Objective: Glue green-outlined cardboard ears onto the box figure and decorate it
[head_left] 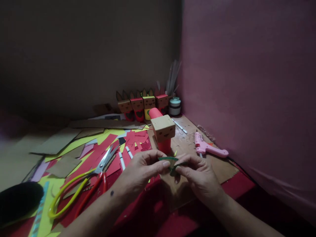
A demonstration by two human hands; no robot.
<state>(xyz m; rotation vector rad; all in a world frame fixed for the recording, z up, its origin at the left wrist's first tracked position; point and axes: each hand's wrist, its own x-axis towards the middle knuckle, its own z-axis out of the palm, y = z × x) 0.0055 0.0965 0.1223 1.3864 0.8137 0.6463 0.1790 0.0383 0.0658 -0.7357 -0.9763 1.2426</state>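
My left hand (142,169) pinches a small green-edged piece (169,159) between thumb and fingertips. Opposite it, my right hand (201,174) is closed on a darker green leaf-shaped piece (174,169), partly covered by the fingers. The two pieces sit close together; whether they touch I cannot tell. Just beyond my fingers stands a cardboard-headed figure (163,129) with a drawn face and a red body (164,145); it has no ears on its head. A small yellow scrap (175,153) shows at its base.
Several similar eared figures (137,105) line the back, beside a small jar (175,106) and clear sticks (172,77). A pink glue gun (209,148) lies right, near a white marker (179,126). Yellow-handled scissors (81,184), red-handled pliers or scissors (92,191) and paper scraps (93,161) cover the left.
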